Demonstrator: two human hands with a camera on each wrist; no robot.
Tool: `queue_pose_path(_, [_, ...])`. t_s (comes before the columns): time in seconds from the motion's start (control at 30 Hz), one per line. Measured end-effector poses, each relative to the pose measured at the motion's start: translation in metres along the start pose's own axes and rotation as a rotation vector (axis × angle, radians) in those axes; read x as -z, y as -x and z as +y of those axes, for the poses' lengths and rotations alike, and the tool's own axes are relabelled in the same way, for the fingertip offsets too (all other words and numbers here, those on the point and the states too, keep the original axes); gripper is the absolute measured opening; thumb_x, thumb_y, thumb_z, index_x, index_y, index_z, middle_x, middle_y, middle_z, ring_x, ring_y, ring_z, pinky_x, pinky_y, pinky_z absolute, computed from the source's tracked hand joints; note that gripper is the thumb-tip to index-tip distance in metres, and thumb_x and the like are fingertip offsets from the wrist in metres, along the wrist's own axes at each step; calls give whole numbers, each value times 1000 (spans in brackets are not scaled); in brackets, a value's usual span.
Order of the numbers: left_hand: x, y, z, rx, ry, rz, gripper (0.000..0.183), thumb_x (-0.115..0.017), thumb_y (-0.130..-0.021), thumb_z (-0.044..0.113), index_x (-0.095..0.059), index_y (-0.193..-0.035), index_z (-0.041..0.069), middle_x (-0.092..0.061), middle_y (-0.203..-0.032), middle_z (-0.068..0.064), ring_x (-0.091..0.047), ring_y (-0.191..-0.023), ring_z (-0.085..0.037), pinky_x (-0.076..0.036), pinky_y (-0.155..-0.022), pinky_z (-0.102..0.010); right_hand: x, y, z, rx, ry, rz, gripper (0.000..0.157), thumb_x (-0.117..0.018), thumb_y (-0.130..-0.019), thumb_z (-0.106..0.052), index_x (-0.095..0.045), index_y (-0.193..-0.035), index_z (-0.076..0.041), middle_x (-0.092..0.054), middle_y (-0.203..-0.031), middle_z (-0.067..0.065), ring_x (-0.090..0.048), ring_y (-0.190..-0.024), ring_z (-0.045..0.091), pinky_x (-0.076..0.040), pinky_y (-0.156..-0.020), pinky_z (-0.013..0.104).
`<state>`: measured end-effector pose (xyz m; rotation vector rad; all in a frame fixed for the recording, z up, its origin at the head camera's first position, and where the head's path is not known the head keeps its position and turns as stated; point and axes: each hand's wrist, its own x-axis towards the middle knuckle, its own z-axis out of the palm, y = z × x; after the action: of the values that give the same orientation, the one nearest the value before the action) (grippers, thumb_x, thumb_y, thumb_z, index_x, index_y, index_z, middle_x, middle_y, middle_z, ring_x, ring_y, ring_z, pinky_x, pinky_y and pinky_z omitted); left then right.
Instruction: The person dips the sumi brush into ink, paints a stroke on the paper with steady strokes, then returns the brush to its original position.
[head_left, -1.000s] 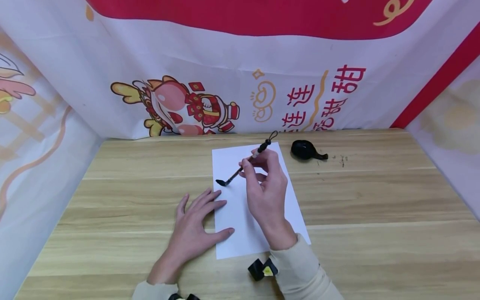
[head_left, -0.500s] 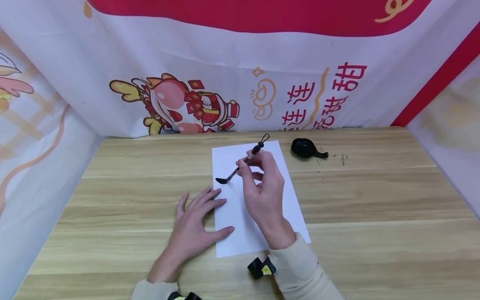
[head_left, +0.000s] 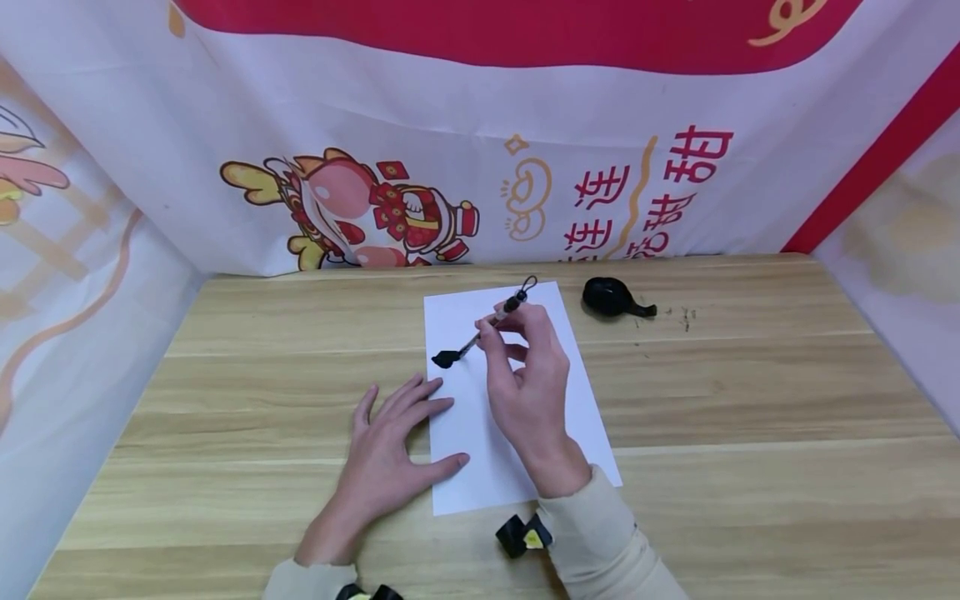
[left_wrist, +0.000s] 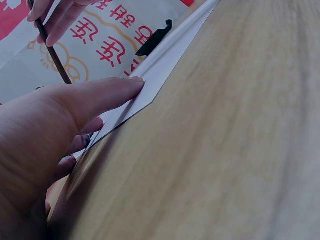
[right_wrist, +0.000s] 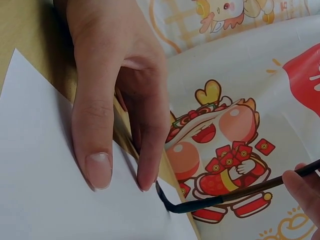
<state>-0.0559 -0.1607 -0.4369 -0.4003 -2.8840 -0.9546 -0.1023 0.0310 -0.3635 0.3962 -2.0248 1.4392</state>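
My right hand (head_left: 534, 392) pinches the handle of a writing brush (head_left: 470, 343) between thumb and fingers. The brush slants left and down, its black tip bent against a white sheet of paper (head_left: 480, 450) near the left edge. Black ink marks the paper around the bristles. In the right wrist view the brush's dark bristles (right_wrist: 192, 205) curve where they meet the sheet. My left hand (head_left: 393, 450) lies spread flat over the sheet's left edge, its thumb (left_wrist: 112, 95) and several fingertips on the paper. Only the right hand's fingertips (right_wrist: 302, 192) show at that view's edge.
A black rounded object with a narrow neck (head_left: 609, 297) lies on the wooden table (head_left: 750, 400) right of the paper's far corner. Small dark marks are beside it. A printed cloth (head_left: 420, 100) hangs along the table's back edge, with cloth walls at both sides.
My right hand has shifted slightly left with the brush. The brush has tilted lower, and the black area at its tip looks thicker on the paper. The left hand stays put.
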Motion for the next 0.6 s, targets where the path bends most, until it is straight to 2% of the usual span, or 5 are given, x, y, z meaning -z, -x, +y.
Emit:
queue_pose_path(0.23, [0,-1,0,1,-2,-3,69,-89,-80,57,-71,-140,28,-53,-166,6,-40,-161,-27,-4,-132,-69,1,0,0,4,-5,12,22,-69,-106,-11,-59,-123,-2,-73,-112,14,-78,-102,24,-68,-79,29])
queue_pose_path(0.6, [0,0,0,-4,-10,1,69,-89,-80,56,-71,-140,28,-53,-166,5,-41,-161,-29,-5,-132,-69,-1,2,-5,-43,37,65,23,-70,-105,-13,-60,-122,-1,-71,-112,14,-78,-98,22,-68,-76,28])
